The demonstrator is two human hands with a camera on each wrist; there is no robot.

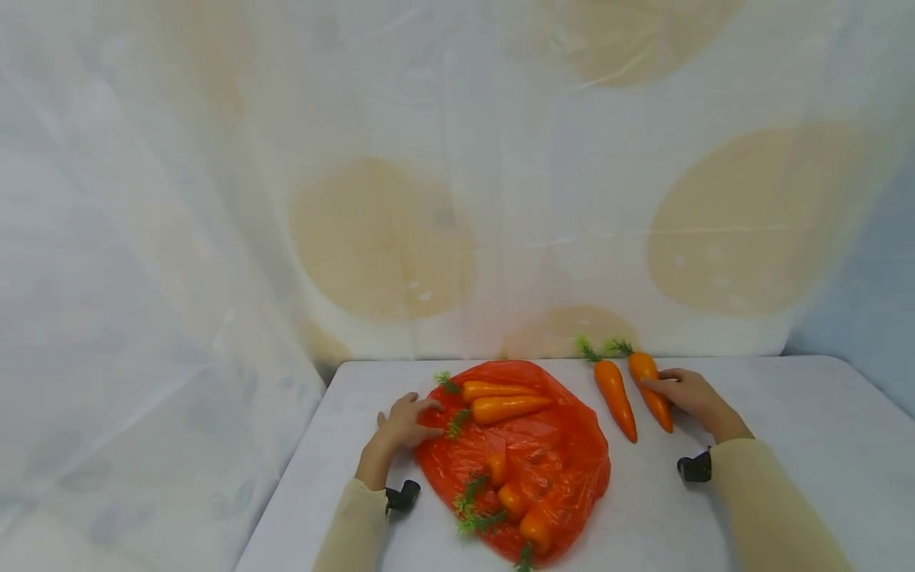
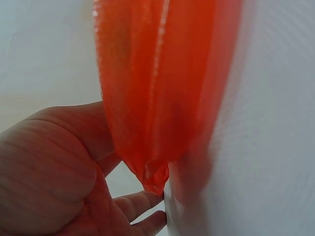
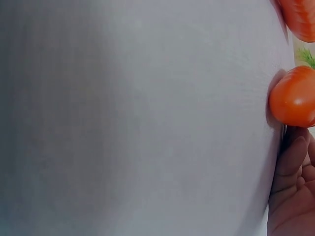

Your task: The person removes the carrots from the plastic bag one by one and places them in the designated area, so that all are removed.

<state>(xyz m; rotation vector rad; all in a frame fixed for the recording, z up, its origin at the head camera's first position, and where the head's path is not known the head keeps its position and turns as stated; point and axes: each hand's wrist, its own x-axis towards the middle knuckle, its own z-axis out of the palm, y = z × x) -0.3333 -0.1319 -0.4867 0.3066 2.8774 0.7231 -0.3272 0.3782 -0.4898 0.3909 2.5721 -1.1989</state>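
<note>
A red plastic bag (image 1: 565,445) lies on the white table. My left hand (image 1: 407,421) is at the bag's left edge, fingers spread and touching it; in the left wrist view the bag (image 2: 152,73) bulges beside the hand (image 2: 54,172). Two orange carrots (image 1: 509,408) with green tops lie on the bag's upper left. Several more carrots (image 1: 512,502) show at its lower part, partly covered by red plastic. To the right, my right hand (image 1: 696,397) holds a carrot (image 1: 649,389) by its side. That carrot (image 3: 295,98) is cropped in the right wrist view, hiding some fingertips.
Another carrot (image 1: 615,397) lies just left of the held one, roughly parallel to it. The white table (image 1: 801,445) extends beyond my right hand. A pale curtain (image 1: 529,199) with tan circles hangs along the table's back edge.
</note>
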